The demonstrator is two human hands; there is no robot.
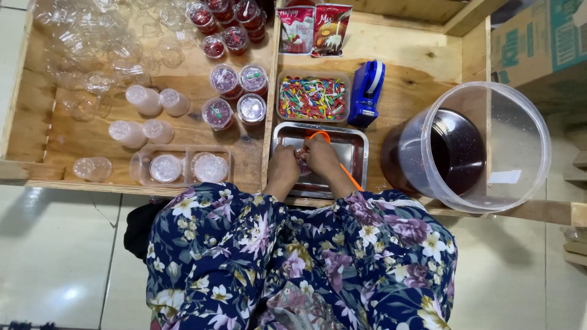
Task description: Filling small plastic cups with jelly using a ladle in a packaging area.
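My left hand [283, 166] and my right hand [320, 157] meet over a shallow steel tray [354, 142] at the table's front edge. Both close around a small clear cup [302, 161] with dark red contents, mostly hidden by my fingers. An orange funnel or ladle [320, 135] pokes out behind my right hand, its handle running down to the right. Flowered sleeves cover both arms.
A big clear bucket of dark red liquid [455, 153] stands to the right. Behind the tray are a tub of coloured straws or picks [312, 98], a blue tape dispenser [367, 91] and two red sachets [313, 27]. Filled lidded cups [235, 95] and empty clear cups [92, 43] fill the left compartment.
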